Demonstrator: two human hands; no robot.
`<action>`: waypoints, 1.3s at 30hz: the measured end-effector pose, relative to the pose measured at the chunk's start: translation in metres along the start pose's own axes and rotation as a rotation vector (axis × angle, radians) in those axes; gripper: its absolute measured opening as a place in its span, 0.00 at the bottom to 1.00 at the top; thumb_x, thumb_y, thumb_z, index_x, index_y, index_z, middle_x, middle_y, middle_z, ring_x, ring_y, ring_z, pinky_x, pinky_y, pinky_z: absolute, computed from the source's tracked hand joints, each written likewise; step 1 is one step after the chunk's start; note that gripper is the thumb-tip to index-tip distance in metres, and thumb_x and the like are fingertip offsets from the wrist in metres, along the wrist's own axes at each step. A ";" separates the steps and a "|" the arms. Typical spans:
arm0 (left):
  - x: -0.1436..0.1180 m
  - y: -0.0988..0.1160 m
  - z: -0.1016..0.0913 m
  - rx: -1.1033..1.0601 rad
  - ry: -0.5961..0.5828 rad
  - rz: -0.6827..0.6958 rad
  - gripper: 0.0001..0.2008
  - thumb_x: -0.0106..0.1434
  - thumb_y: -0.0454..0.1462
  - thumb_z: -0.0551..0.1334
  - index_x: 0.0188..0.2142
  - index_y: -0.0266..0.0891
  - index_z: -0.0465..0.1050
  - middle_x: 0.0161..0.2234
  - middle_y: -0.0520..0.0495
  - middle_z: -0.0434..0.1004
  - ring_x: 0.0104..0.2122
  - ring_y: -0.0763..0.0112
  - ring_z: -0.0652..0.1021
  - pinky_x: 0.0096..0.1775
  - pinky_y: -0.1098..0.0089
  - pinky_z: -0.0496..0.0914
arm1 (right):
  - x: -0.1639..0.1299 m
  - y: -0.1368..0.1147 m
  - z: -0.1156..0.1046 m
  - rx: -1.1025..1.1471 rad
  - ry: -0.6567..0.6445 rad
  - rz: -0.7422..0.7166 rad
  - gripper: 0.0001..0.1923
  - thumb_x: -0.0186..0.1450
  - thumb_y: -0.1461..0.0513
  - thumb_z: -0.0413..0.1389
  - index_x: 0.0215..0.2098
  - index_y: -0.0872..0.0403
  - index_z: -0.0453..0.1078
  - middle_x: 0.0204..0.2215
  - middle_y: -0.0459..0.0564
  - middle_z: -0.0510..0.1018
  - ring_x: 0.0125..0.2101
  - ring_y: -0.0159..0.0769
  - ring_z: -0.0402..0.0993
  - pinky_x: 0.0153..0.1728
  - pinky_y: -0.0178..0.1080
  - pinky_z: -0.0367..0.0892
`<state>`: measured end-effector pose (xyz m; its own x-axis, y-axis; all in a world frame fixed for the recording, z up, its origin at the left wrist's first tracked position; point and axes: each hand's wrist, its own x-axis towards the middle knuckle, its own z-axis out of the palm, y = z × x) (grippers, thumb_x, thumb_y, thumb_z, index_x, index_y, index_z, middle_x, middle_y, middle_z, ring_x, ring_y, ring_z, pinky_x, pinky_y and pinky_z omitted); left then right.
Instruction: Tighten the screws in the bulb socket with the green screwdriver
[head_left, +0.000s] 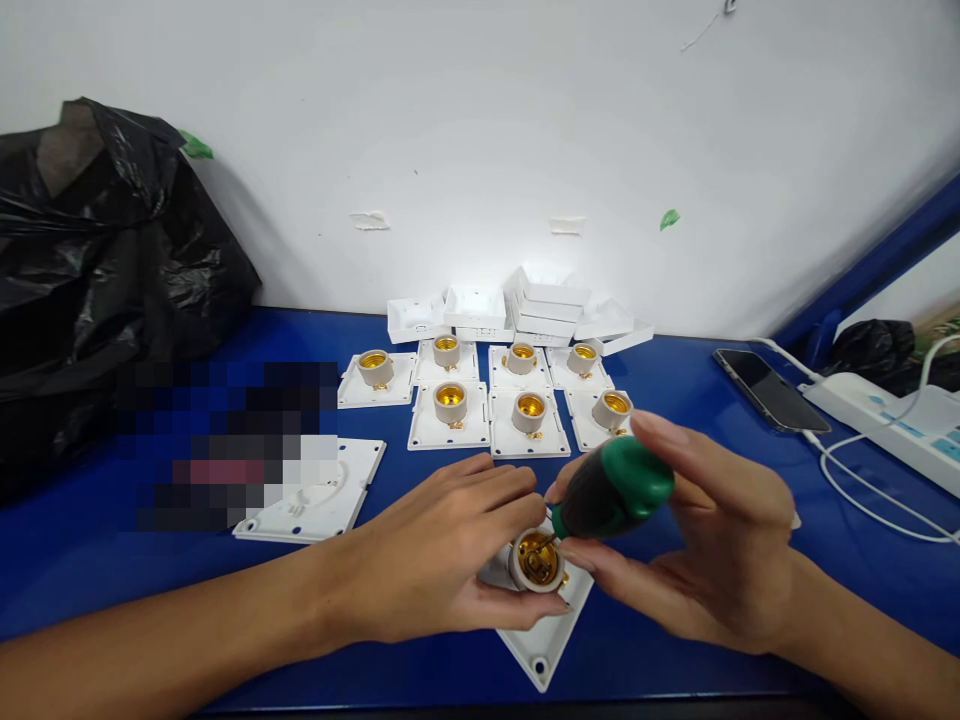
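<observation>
Head view shows a lamp socket (537,560) on its white square base plate (541,650), held tilted near the front edge of the blue desk (675,380), one corner of the plate pointing toward the person. The left hand (457,550) is closed around the socket's collar, fingers curled over its top and side. The right hand (705,540) is wrapped around a green-and-black screwdriver (611,490), whose thin shaft is angled down into the brass interior of the socket. Whether the tip is seated in a screw cannot be told, since the shaft end is hidden inside the cup. A slip is judged the main risk: if the tip is pressed off-centre, it could skid across the brass and strike the left fingers (517,490), which lie just beside the shaft. The plate is braced only by one hand and partly off the desk surface, so a hard twist could turn it in the grip or let it drop over the front edge. Behind, finished sockets (529,410) are set in rows, with a phone (771,390) and power strip (892,425) at the right, well apart.
</observation>
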<state>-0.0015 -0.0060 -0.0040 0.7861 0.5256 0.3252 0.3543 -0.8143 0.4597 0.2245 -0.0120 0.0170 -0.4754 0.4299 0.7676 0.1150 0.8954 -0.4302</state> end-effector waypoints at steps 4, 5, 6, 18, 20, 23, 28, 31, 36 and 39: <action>0.000 0.002 0.000 0.004 0.025 -0.017 0.13 0.69 0.46 0.67 0.40 0.39 0.72 0.40 0.47 0.79 0.42 0.61 0.80 0.49 0.60 0.71 | 0.003 0.000 -0.001 0.016 -0.058 0.027 0.47 0.65 0.69 0.63 0.74 0.38 0.47 0.41 0.46 0.85 0.31 0.38 0.83 0.30 0.39 0.82; 0.000 0.003 0.000 -0.005 0.016 -0.021 0.13 0.69 0.46 0.67 0.41 0.39 0.72 0.40 0.47 0.79 0.41 0.61 0.80 0.49 0.60 0.71 | 0.004 -0.001 -0.002 0.010 -0.074 0.028 0.46 0.66 0.69 0.62 0.74 0.39 0.47 0.38 0.45 0.84 0.32 0.39 0.84 0.31 0.39 0.81; 0.001 0.003 -0.001 -0.021 0.000 -0.024 0.12 0.69 0.46 0.67 0.41 0.39 0.72 0.41 0.47 0.79 0.41 0.60 0.80 0.48 0.61 0.72 | 0.005 -0.002 -0.003 -0.003 -0.090 0.031 0.46 0.67 0.68 0.62 0.74 0.39 0.46 0.37 0.45 0.84 0.31 0.39 0.83 0.31 0.39 0.81; 0.005 0.003 -0.005 -0.092 -0.068 -0.050 0.14 0.68 0.44 0.66 0.49 0.41 0.72 0.43 0.47 0.79 0.43 0.60 0.80 0.49 0.61 0.72 | 0.010 -0.005 -0.009 -0.073 -0.182 0.015 0.51 0.67 0.69 0.61 0.76 0.38 0.38 0.35 0.43 0.81 0.26 0.35 0.79 0.27 0.35 0.78; 0.005 0.002 -0.005 -0.093 -0.066 -0.045 0.13 0.69 0.44 0.66 0.48 0.42 0.72 0.42 0.47 0.79 0.42 0.61 0.79 0.48 0.62 0.72 | 0.010 -0.005 -0.008 -0.070 -0.172 0.018 0.50 0.67 0.69 0.61 0.76 0.38 0.38 0.34 0.43 0.82 0.26 0.36 0.79 0.26 0.35 0.78; 0.005 0.002 -0.004 -0.092 -0.069 -0.052 0.14 0.69 0.44 0.66 0.49 0.41 0.71 0.43 0.46 0.79 0.42 0.60 0.79 0.47 0.63 0.73 | 0.010 -0.007 -0.004 -0.071 -0.131 0.033 0.48 0.69 0.68 0.60 0.76 0.39 0.37 0.34 0.43 0.82 0.25 0.36 0.79 0.25 0.35 0.78; 0.005 0.002 -0.004 -0.098 -0.070 -0.049 0.12 0.68 0.43 0.66 0.46 0.41 0.72 0.42 0.47 0.79 0.41 0.60 0.79 0.45 0.64 0.72 | 0.010 -0.007 -0.002 -0.064 -0.133 0.031 0.49 0.69 0.68 0.59 0.76 0.39 0.37 0.35 0.43 0.81 0.26 0.36 0.79 0.26 0.36 0.78; 0.004 0.002 -0.004 -0.094 -0.071 -0.053 0.13 0.68 0.44 0.66 0.48 0.41 0.72 0.43 0.46 0.79 0.42 0.60 0.79 0.46 0.64 0.72 | 0.010 -0.006 -0.004 -0.043 -0.132 0.035 0.48 0.68 0.69 0.59 0.76 0.38 0.39 0.35 0.43 0.80 0.27 0.36 0.79 0.26 0.36 0.77; 0.004 0.002 -0.004 -0.094 -0.074 -0.048 0.14 0.69 0.45 0.66 0.49 0.39 0.72 0.43 0.45 0.79 0.42 0.59 0.79 0.46 0.63 0.72 | 0.013 -0.006 -0.009 -0.053 -0.181 0.028 0.49 0.68 0.70 0.60 0.76 0.39 0.38 0.35 0.43 0.80 0.27 0.35 0.79 0.27 0.35 0.77; 0.004 0.002 -0.004 -0.099 -0.077 -0.049 0.13 0.68 0.44 0.67 0.47 0.40 0.72 0.43 0.46 0.79 0.42 0.60 0.79 0.45 0.64 0.72 | 0.014 -0.006 -0.011 -0.066 -0.196 0.014 0.50 0.68 0.69 0.60 0.76 0.39 0.38 0.35 0.43 0.81 0.27 0.35 0.79 0.27 0.34 0.77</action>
<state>0.0005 -0.0043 0.0022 0.8068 0.5407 0.2380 0.3443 -0.7578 0.5542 0.2263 -0.0104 0.0358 -0.6336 0.4173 0.6515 0.1768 0.8979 -0.4031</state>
